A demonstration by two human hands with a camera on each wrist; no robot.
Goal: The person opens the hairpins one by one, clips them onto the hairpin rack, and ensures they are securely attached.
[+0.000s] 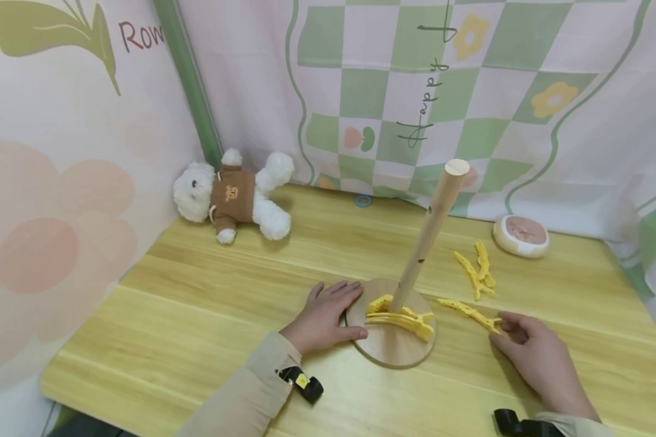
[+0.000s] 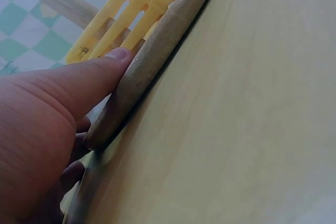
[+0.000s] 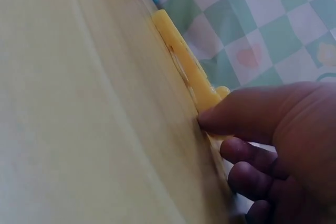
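In the head view, a wooden post (image 1: 429,237) with small dark holes rises from a round wooden base (image 1: 390,352). Several yellow plastic pieces (image 1: 401,320) lie on that base around the post's foot. My left hand (image 1: 322,318) rests against the base's left edge, fingers spread and fairly straight; its thumb (image 2: 113,64) touches the rim beside the yellow pieces. To the right, my right hand (image 1: 541,355) pinches the near, forked end of a slender yellow plastic piece (image 1: 467,312). This piece (image 3: 184,59) lies along the tabletop, seen close in the right wrist view.
More yellow plastic pieces (image 1: 478,270) lie behind the right hand. A pink-and-cream rounded object (image 1: 522,235) sits at the back right. Near the curtain lie a blue ring (image 1: 363,200) and a white plush toy (image 1: 240,197) in a brown top. Fabric walls border the wooden table (image 1: 169,315).
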